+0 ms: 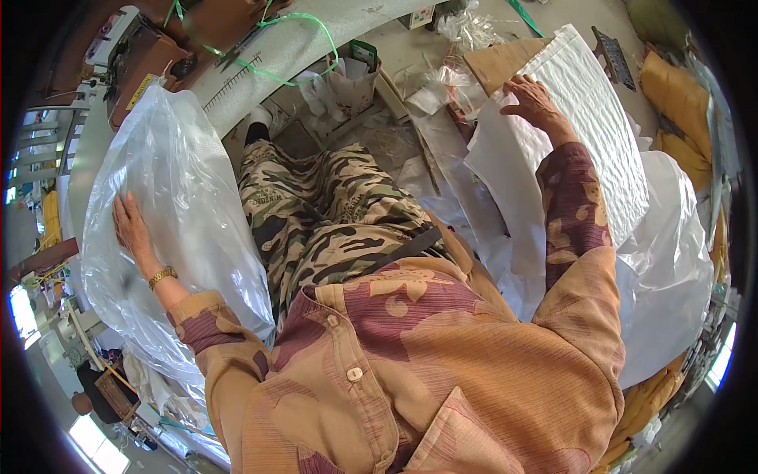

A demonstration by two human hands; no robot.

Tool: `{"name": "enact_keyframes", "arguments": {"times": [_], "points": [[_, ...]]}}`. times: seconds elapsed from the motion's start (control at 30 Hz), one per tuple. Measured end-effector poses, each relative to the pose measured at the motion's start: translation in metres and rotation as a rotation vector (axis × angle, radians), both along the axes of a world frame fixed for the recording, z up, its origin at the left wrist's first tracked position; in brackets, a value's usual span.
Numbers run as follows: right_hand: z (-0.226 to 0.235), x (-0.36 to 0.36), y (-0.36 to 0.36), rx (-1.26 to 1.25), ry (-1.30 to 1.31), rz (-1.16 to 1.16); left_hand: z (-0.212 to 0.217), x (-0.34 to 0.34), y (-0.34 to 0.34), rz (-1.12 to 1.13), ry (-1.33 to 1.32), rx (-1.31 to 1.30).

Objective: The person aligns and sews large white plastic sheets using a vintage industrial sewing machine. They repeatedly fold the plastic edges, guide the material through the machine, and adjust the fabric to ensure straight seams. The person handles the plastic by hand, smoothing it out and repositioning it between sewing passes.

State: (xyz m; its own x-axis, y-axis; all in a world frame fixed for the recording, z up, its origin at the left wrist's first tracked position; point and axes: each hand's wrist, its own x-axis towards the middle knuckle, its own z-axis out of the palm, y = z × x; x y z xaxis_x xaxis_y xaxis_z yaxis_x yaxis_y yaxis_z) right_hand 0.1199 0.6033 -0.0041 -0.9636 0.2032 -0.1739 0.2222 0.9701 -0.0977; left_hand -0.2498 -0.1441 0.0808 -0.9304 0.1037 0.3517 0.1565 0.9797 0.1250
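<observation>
My left hand (136, 233) lies flat with its fingers stretched out on a big, shiny sheet of translucent plastic (185, 182). The plastic covers part of the pale table on the left and hangs down beside my leg. Over on the right, my right hand (541, 107) rests at the near-left edge of a white quilted sheet (588, 118), its fingers apart and slightly bent. Smooth white sheets (509, 146) show under that hand. Nothing is visibly held in either hand.
A sewing machine (146, 63) stands at the far left on the pale tabletop (245, 79), with a loop of green strap (332, 43) across it. Brown cardboard (501, 63) lies beneath the quilted sheet. A bin (353, 83) and plastic scraps (387, 142) sit below; yellow bundles (675, 91) are at right.
</observation>
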Motion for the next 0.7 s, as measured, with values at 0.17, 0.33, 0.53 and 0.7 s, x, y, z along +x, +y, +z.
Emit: {"name": "enact_keyframes", "arguments": {"times": [0.17,0.33,0.53,0.7], "points": [[-0.012,0.006,0.008,-0.044,0.05,-0.008,0.0,-0.003,-0.003,-0.007,-0.007,0.001],[-0.011,0.012,0.009,-0.039,0.081,0.017,0.001,0.001,0.003,-0.027,0.005,0.014],[0.011,0.023,0.007,0.175,0.108,0.084,0.001,-0.002,-0.002,-0.032,-0.004,0.015],[0.033,0.079,0.04,-0.006,0.6,-0.379,0.0,-0.002,-0.002,-0.008,-0.012,0.02]]}}
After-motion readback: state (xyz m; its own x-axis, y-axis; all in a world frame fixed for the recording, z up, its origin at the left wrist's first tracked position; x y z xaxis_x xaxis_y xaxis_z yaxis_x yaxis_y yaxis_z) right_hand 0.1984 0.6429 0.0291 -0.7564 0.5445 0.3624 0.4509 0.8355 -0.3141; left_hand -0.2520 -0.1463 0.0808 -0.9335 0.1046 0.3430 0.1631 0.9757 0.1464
